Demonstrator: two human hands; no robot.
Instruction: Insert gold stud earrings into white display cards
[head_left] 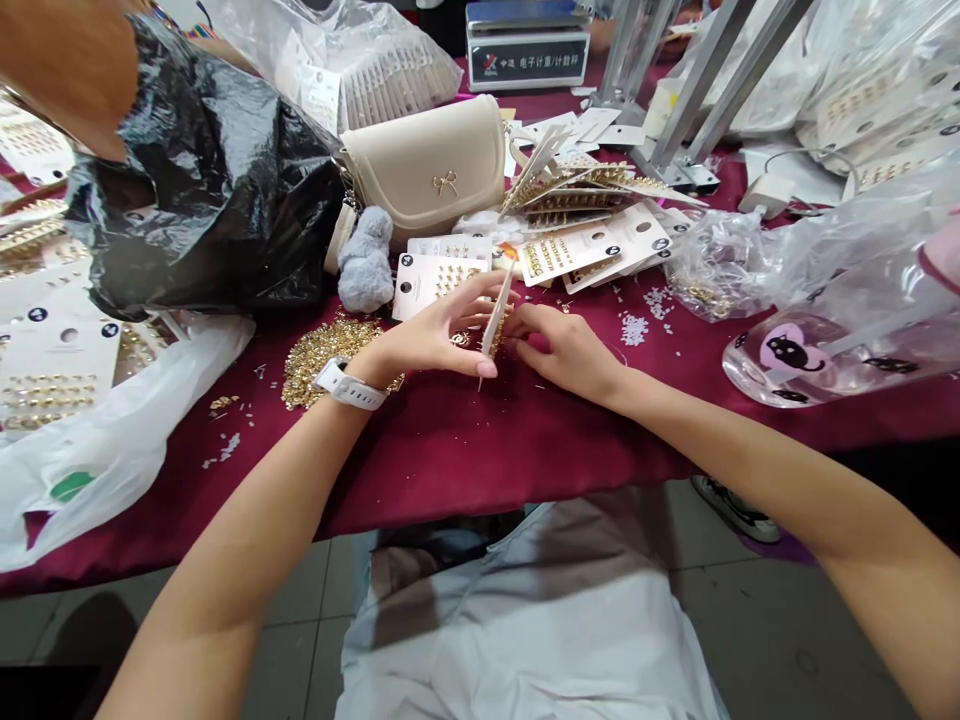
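Observation:
My left hand [442, 335], with a white watch [350, 384] on its wrist, grips an earring card [497, 315] that stands on edge, its thumb on the near side and fingers spread behind. The card's gold studded face is turned toward my right hand [564, 350]. Those right fingers are bent and pinched close against that face; what lies between them is hidden. Beside my left wrist spreads a pile of small gold earrings [322, 355]. Just behind my left hand lies another earring card [431, 283] with rows of gold studs.
A cream handbag [427, 165] with a grey plush charm [366, 260] stands behind. Stacked earring cards [600, 235] and tiny clear pieces [634, 329] lie to the right, near a clear bottle [810, 350]. A black plastic bag [217, 180] sits left; a digital scale [527, 50] is at the back.

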